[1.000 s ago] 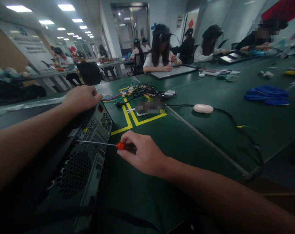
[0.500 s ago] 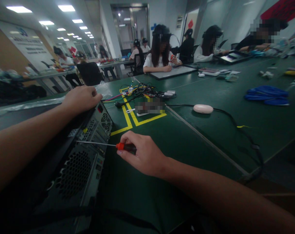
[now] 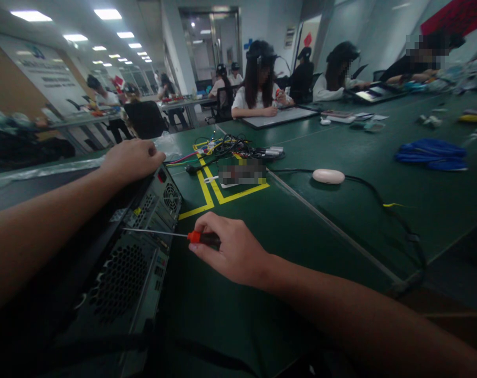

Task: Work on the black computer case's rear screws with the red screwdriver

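A black desktop computer case [image 3: 122, 281] lies at the left with its grey rear panel towards me, showing a honeycomb vent and a smaller fan grille. My left hand [image 3: 131, 159] grips the case's far top corner; its fingertips are partly hidden. Between the thumb and fingers of my right hand [image 3: 232, 247] is a screwdriver [image 3: 194, 237] with a red and black handle. The screwdriver's long thin shaft points left, its tip at the upper edge of the rear panel. Whether a screw sits under the tip is too small to tell.
Beyond the case lies a bundle of cables [image 3: 232, 149] near yellow tape marks [image 3: 238, 196]. A pale oval object [image 3: 328, 176] rests by a black cable [image 3: 374, 189]. Blue cloth [image 3: 431, 154] lies at the right. Across the green table [image 3: 301, 231] a person [image 3: 257, 79] handles a flat panel [image 3: 279, 116].
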Tool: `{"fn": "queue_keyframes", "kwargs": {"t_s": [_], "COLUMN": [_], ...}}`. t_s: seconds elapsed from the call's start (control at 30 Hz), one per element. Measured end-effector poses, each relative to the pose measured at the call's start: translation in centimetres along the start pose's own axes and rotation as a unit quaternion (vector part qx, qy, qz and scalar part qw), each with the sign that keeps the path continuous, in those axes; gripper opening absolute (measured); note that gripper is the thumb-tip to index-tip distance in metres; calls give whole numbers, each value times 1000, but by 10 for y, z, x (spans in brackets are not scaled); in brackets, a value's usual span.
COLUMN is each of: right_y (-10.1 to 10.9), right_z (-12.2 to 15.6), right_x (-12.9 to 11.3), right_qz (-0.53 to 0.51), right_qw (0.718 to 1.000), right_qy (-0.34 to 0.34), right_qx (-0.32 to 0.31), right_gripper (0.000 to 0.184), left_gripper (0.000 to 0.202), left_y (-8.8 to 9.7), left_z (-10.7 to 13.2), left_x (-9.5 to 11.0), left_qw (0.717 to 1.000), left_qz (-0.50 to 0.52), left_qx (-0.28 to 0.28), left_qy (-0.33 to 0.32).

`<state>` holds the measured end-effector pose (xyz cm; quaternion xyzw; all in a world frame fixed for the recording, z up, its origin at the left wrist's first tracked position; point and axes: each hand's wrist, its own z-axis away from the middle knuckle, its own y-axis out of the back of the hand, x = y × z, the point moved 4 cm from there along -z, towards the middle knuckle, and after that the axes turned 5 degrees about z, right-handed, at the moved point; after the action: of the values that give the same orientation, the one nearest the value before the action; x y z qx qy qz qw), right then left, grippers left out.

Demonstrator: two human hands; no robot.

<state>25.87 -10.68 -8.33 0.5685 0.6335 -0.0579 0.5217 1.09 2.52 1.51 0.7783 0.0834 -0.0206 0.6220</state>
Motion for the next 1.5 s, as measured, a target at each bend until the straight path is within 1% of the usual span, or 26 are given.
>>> {"fn": "queue_keyframes", "kwargs": {"t_s": [0.3,0.6,0.8,1.0,1.1,1.3,1.5], "right_y": [0,0,1,1,0,-1,0], "right_z": [0,0,0,0,0,1,1], "right_x": [0,0,-2,-2,-2,-1,-1], "right_qz": [-7,-15,-5,31,23,17,13], "right_qw": [1000,1000,1000,999,1000,1000,1000], "right_qy": [-8,-11,-2,7,10,2,4], "right_qx": [-4,2,8,13,10,8,4], "right_gripper": [13,14,15,19,23,24,14], "left_gripper": [60,58,59,58,59,60,60], "left_y": [0,-1,-1,1,1,1,0], "left_z": [0,-1,-1,1,3,2,0], "left_x": [-1,-2,-2,1,2,2,-1], "left_qw": [1000,1000,1000,1000,1000,1000,1000], "left_qz": [5,-11,-6,-5,-7,-6,2], "left_qx": [4,2,2,-3,2,2,4], "left_qy": [9,0,3,11,13,7,4]}}
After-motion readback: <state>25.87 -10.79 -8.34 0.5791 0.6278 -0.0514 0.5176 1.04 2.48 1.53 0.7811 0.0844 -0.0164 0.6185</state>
